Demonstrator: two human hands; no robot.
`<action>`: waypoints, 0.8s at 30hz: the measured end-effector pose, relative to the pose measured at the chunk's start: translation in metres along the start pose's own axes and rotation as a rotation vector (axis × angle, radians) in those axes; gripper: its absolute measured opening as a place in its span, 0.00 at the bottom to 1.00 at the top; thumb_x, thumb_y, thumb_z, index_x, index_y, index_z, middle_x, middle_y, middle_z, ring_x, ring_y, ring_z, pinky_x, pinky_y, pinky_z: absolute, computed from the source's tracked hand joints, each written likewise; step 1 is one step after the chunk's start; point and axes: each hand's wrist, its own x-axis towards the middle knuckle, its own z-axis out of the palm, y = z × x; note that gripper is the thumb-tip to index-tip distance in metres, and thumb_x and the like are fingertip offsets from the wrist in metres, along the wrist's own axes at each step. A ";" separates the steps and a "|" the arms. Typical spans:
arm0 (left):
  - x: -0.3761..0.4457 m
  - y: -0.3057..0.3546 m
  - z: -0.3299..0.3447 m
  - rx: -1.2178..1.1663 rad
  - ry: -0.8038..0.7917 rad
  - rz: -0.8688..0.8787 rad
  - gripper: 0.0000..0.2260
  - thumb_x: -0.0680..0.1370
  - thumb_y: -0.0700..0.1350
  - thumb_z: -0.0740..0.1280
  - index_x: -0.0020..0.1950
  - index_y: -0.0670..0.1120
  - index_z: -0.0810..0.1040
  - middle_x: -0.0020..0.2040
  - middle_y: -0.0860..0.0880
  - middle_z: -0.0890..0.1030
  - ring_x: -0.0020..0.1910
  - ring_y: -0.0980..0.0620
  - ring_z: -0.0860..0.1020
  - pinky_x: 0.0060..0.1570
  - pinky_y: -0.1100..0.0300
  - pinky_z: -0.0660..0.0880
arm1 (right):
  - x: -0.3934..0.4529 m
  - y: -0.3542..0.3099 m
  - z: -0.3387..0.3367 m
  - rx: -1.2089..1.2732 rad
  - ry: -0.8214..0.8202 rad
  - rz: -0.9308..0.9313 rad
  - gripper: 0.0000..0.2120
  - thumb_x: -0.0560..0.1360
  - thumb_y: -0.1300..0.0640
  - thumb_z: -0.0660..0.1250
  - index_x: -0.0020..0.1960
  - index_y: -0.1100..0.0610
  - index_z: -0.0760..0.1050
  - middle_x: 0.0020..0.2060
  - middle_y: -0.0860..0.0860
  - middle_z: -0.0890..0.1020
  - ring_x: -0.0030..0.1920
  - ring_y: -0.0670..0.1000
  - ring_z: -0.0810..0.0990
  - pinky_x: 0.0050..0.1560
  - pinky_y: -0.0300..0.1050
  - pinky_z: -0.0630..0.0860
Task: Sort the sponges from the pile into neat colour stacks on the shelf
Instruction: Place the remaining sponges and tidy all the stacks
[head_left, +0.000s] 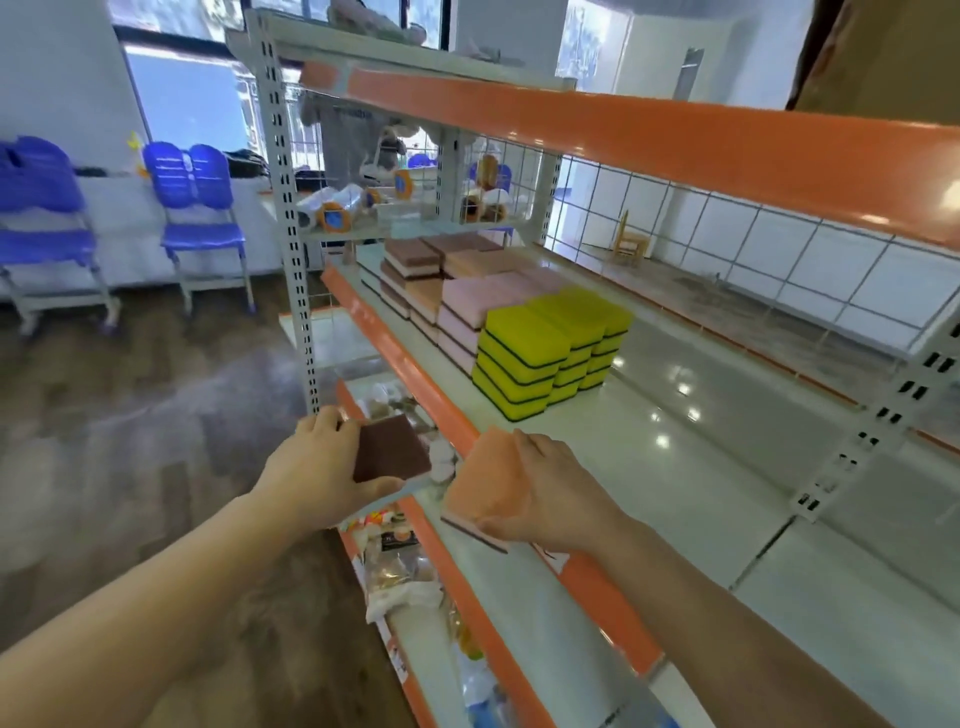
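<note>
My left hand (317, 467) grips a dark brown sponge (390, 451) by its left edge, just in front of the orange shelf lip. My right hand (550, 493) holds an orange sponge (485, 480) with a white and dark underside, above the shelf's front edge. On the white shelf (675, 467) stand neat stacks: yellow-green sponges (522, 353) nearest, pink sponges (467, 312) behind them, then orange sponges (472, 262) and brown sponges (410, 254) at the far end.
An orange-edged upper shelf (675, 140) hangs overhead, with a wire grid back panel (753, 244). Lower shelves hold packaged goods (400, 577). A perforated upright (291, 234) stands at the left. Two blue chairs (197, 208) sit across the wooden floor.
</note>
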 end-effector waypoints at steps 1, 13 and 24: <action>0.004 -0.004 0.000 0.003 -0.001 -0.011 0.33 0.70 0.68 0.63 0.65 0.47 0.68 0.59 0.49 0.68 0.58 0.49 0.69 0.55 0.55 0.74 | 0.006 -0.002 0.002 0.001 -0.001 -0.003 0.54 0.65 0.35 0.70 0.76 0.59 0.45 0.74 0.52 0.56 0.73 0.52 0.54 0.71 0.46 0.58; 0.068 -0.077 -0.003 0.004 0.012 -0.047 0.30 0.70 0.68 0.63 0.63 0.48 0.69 0.56 0.48 0.69 0.57 0.49 0.69 0.52 0.56 0.73 | 0.097 -0.037 0.020 -0.003 0.026 -0.014 0.53 0.64 0.33 0.69 0.76 0.57 0.48 0.72 0.50 0.58 0.71 0.51 0.57 0.69 0.46 0.59; 0.148 -0.173 -0.017 0.017 -0.021 0.038 0.31 0.71 0.68 0.62 0.64 0.48 0.68 0.55 0.48 0.69 0.58 0.48 0.69 0.53 0.57 0.71 | 0.200 -0.093 0.039 -0.001 0.049 0.066 0.52 0.64 0.32 0.66 0.76 0.56 0.48 0.72 0.50 0.56 0.70 0.52 0.55 0.69 0.46 0.59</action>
